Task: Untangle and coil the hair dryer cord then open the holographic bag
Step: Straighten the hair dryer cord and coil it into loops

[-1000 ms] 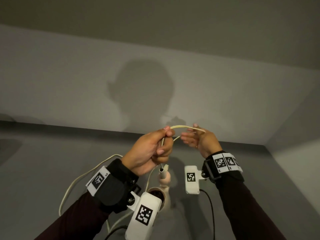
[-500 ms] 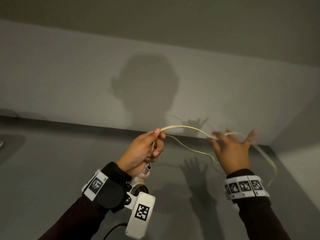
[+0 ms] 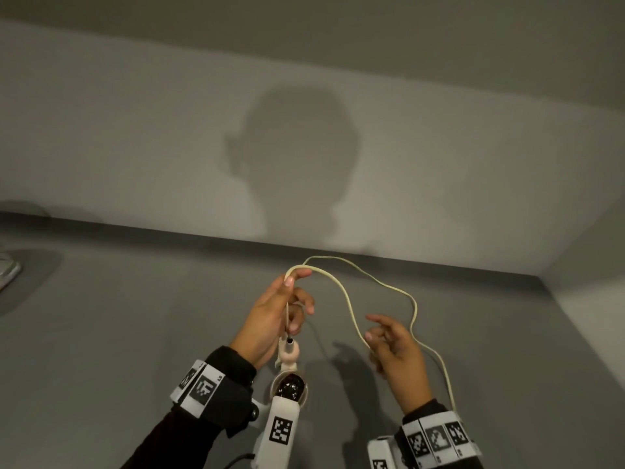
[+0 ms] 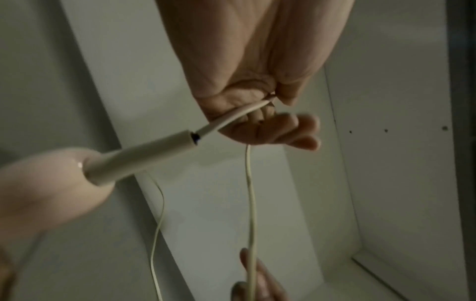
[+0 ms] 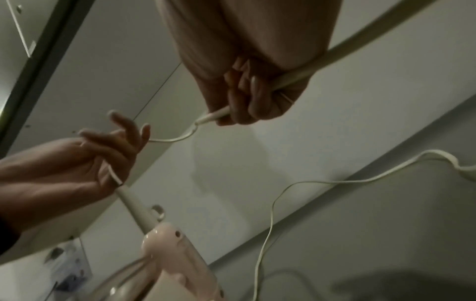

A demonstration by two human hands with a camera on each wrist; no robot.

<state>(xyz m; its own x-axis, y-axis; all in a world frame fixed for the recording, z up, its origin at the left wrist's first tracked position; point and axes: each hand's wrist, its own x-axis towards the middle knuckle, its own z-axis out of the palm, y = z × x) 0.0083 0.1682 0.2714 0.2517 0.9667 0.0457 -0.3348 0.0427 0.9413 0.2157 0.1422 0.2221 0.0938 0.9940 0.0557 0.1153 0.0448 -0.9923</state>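
A cream cord runs from my left hand in a raised arc to my right hand, then loops back past the right wrist. My left hand grips the cord just above the pink hair dryer, which hangs below it. In the left wrist view the fingers curl round the cord where it leaves the dryer's stiff sleeve. In the right wrist view my right hand is curled round the cord, and slack cord trails over the surface. The holographic bag is not plainly in view.
A grey surface lies below both hands, closed in by a pale back wall and a side wall on the right. A shiny silvery thing sits at the far left edge.
My right hand has come back from the far right with spread fingers, dropped nearer to me and closed round the cord. The cord's arc between the hands has grown. My left hand keeps its hold.
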